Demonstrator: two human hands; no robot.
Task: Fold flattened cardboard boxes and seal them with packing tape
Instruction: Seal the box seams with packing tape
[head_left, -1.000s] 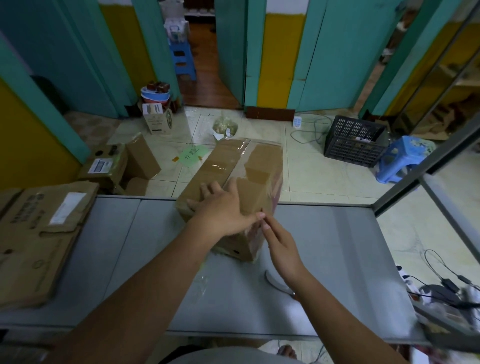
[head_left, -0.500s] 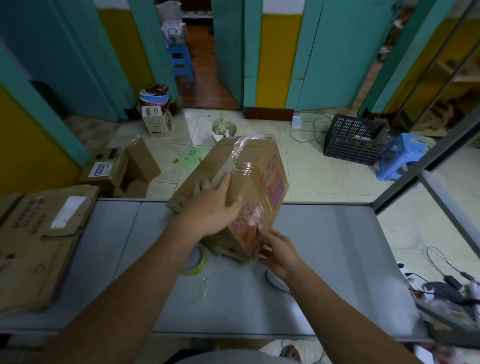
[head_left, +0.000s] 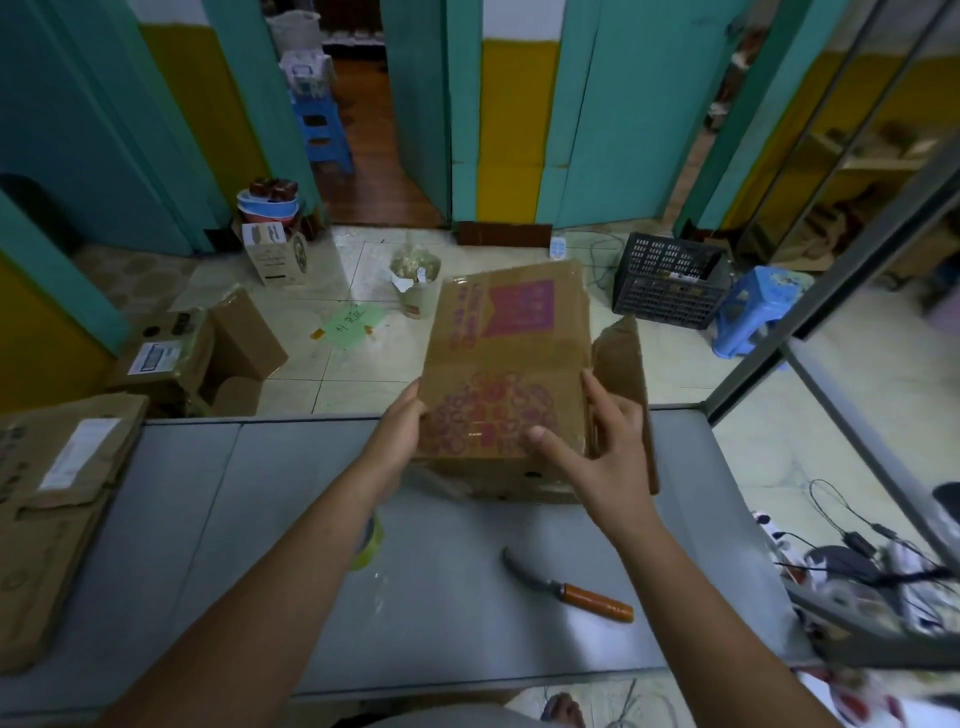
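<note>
Broadly, progress: one box is assembled and in hand; judging by the flats waiting, more folding and taping is left.
Table: grey metal work table (head_left: 467, 613), spanning the near half of the view.
Flat stock: stack of flattened brown cardboard boxes with a white label (head_left: 47, 499), lying on the table's left end, not yet folded.
Box in hand: brown cardboard box printed with pink and purple graphics (head_left: 504, 374), tilted up over the table's far edge, its near lower edge just above or on the surface (cannot tell which). Glossy clear tape shows along its upper left; a flap on the right side stands open, so I judge that end is not yet sealed.
Left hand: left hand (head_left: 402, 431) pressed flat against the box's left side, fingers hidden behind the edge.
Right hand: right hand (head_left: 597, 447) spread on the box's right front corner, thumb across the printed face, fingers wrapped round the edge beside the open flap.
Cutter: curved-blade knife with an orange wooden handle (head_left: 571, 592), lying on the table near the right forearm.
Tape: roll of yellowish clear packing tape (head_left: 370, 543), mostly hidden under the left forearm, resting on the table.
Next (a judgement): fold the loose flap shut, then tape it.
</note>
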